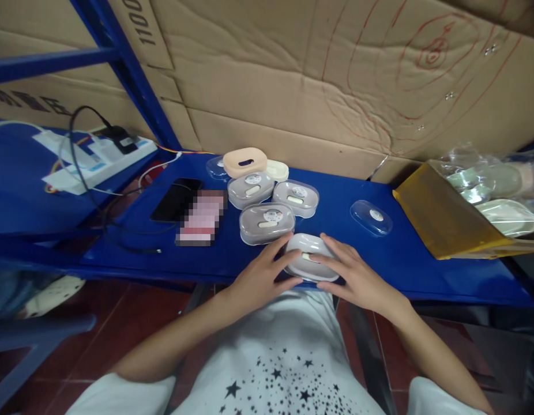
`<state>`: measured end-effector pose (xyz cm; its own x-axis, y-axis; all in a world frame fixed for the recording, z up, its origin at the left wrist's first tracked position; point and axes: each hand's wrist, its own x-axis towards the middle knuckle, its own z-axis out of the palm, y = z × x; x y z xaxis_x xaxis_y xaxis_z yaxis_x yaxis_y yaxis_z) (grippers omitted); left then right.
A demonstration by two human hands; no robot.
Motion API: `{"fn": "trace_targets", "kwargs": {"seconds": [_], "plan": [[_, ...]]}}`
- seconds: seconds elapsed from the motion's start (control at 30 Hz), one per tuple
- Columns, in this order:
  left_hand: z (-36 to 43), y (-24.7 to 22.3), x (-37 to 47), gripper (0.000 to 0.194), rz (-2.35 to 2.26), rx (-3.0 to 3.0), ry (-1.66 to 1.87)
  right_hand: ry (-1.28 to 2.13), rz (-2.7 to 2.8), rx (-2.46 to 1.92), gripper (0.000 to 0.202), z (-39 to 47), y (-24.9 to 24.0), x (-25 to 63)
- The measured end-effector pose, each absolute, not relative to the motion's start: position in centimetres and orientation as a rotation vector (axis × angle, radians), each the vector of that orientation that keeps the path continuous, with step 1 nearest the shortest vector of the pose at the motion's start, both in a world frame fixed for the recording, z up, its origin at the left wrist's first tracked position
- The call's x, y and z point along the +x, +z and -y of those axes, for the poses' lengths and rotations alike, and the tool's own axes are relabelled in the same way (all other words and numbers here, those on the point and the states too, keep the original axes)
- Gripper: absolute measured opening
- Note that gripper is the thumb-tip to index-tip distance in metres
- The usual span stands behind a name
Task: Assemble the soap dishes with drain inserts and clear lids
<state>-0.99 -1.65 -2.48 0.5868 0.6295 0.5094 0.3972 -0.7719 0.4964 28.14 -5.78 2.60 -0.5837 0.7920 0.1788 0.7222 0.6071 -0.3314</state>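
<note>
At the table's front edge lies a grey oval soap box [314,266] with a small pale strip in its middle. My left hand [267,271] grips its left side, thumb at the near edge and fingers across the top. On the opposite side, my right hand [349,268] holds it the same way. I cannot tell whether a clear cover is on it. Just beyond stand three grey soap boxes under clear covers with round stickers: one nearest [267,226], one at right [305,202] and one behind [243,197]. A loose clear lid [366,218] lies right of my hands.
Behind the boxes sit a peach oval cover [239,168], a cream piece [278,170] and another clear lid [215,168]. Leftward are a black phone [174,202], a blurred-out screen [202,219], cables and a power strip [115,167]. A carton [435,219] holds bagged parts at right.
</note>
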Motion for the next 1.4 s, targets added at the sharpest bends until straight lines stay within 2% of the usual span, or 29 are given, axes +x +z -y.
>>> {"fn": "trace_targets", "kwargs": {"seconds": [0.1,0.2,0.27,0.37,0.5,0.63,0.8,0.97,1.13,1.3,1.4], "plan": [[1.7,-2.2,-0.9,0.044,-0.877,2.485,0.943,0.354,2.549,-1.218,0.071,4.5,2.8,30.5],[1.8,-1.7,-0.8,0.043,-0.898,2.482,0.89,0.044,2.265,-1.51,0.067,1.9,1.8,35.8],[1.9,-1.5,-0.7,0.045,-0.904,2.463,0.882,-0.14,2.038,-1.788,0.076,0.1,0.8,39.7],[1.9,-1.3,-0.6,0.055,-0.899,2.413,0.921,-0.037,1.991,-1.815,0.072,-1.3,0.1,43.0],[1.9,-1.6,-0.5,0.068,-0.878,2.366,1.037,0.198,2.076,-1.546,0.06,0.5,1.4,39.4],[1.9,-2.0,-0.4,0.076,-0.9,2.319,1.063,0.434,2.284,-1.29,0.065,3.9,2.8,32.3],[1.7,-2.2,-0.6,0.08,-0.903,2.261,1.041,0.294,2.409,-1.238,0.075,6.0,3.5,28.6],[1.5,-2.4,-0.6,0.077,-0.902,2.26,1.04,0.211,2.457,-1.186,0.079,5.6,3.5,28.3],[1.9,-1.9,-0.7,0.07,-0.929,2.408,1.03,0.184,2.434,-1.212,0.075,5.7,2.6,28.4],[1.5,0.2,-2.9,0.049,-1.352,2.677,1.15,0.016,2.346,-1.417,0.069,5.4,2.4,34.6],[0.5,0.9,-3.9,0.04,-1.516,2.648,1.109,-0.037,2.172,-1.528,0.079,3.9,3.6,38.7]]}}
